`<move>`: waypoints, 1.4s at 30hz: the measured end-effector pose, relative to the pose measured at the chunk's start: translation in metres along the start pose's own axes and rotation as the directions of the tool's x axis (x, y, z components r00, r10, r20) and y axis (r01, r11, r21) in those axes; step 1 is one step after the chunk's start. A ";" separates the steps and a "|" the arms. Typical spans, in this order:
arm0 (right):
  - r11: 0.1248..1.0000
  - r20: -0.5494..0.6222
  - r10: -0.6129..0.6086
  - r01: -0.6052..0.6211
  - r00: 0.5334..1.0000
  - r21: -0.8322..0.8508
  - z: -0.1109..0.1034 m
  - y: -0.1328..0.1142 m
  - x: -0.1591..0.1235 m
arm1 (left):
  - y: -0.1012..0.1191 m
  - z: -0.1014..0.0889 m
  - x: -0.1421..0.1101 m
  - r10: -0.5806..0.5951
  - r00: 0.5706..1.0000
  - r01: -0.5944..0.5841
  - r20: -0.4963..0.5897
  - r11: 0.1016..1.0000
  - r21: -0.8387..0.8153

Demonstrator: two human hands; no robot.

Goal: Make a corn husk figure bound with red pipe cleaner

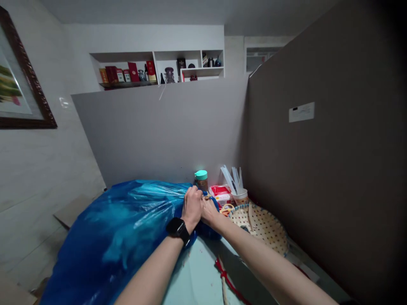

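Observation:
A large blue plastic bag [104, 228], bulging with pale contents that show through the film, fills the left side of the table. Its mouth is gathered into creases that run to my hands. My left hand [192, 206], with a black watch on the wrist, is closed around the gathered neck. Pressed against it, my right hand [209, 210] is closed on the same bunched plastic. Some blue film sticks out beyond and below the right hand. The fingertips of both hands are mostly hidden.
Behind my hands stand a jar with a turquoise lid [201, 174], a red and white packet [221, 194] and a cup [241, 197] of clear strips. Orange-handled scissors [226, 209] lie by a woven basket [270, 228]. A red cord [227, 279] lies in front. Grey partitions [171, 131] enclose the table.

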State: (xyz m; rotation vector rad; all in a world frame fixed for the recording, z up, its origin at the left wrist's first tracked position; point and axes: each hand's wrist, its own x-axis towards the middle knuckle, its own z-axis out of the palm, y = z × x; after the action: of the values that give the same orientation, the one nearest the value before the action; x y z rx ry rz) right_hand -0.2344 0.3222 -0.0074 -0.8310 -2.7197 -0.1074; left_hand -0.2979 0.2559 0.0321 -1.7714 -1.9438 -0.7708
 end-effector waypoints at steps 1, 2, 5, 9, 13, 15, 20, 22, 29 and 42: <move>1.000 0.000 0.014 -0.014 1.000 0.003 -0.001 0.004 -0.004 | 0.004 0.008 -0.003 0.008 1.000 -0.009 -0.018 0.999 -0.036; 0.999 -0.002 0.031 -0.031 1.000 0.007 -0.003 0.008 -0.008 | 0.006 0.014 -0.005 0.016 0.999 -0.019 -0.034 0.997 -0.071; 0.997 -0.021 0.066 -0.066 0.998 0.031 -0.014 0.016 -0.023 | -0.004 0.024 -0.010 0.049 0.997 -0.059 -0.067 0.985 -0.161; 0.994 -0.074 0.092 -0.087 0.993 0.072 -0.030 0.015 -0.035 | -0.034 0.025 -0.017 0.112 0.991 -0.125 -0.071 0.966 -0.226; 0.990 -0.119 0.119 -0.108 0.986 0.094 -0.047 0.021 -0.042 | -0.057 0.030 -0.018 0.120 0.991 -0.130 -0.057 0.959 -0.251; 0.982 -0.160 0.166 -0.149 0.973 0.114 -0.059 0.032 -0.048 | -0.063 0.037 -0.015 0.102 0.994 -0.111 -0.048 0.959 -0.260; 0.859 -0.367 0.481 -0.346 0.796 0.377 -0.101 0.070 -0.071 | -0.069 0.057 0.004 0.027 0.999 -0.033 -0.022 0.954 -0.298; 0.818 -0.440 0.534 -0.309 0.722 0.486 -0.116 0.080 -0.081 | -0.068 0.060 0.010 0.007 1.000 -0.010 -0.011 0.946 -0.324; 0.675 -0.406 0.619 -0.191 0.672 0.713 -0.130 0.098 -0.103 | -0.055 0.057 -0.006 0.101 0.986 -0.034 0.136 0.905 -0.424; 0.583 -0.366 0.683 -0.170 0.632 0.794 -0.148 0.097 -0.136 | -0.040 0.062 0.005 0.017 0.960 0.037 0.281 0.981 -0.189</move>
State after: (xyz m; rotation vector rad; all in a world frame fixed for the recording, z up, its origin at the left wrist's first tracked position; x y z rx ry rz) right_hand -0.0347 0.3064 0.0917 -0.9765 -1.5668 0.6212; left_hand -0.3332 0.2971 -0.0175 -2.0865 -2.1196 -0.7673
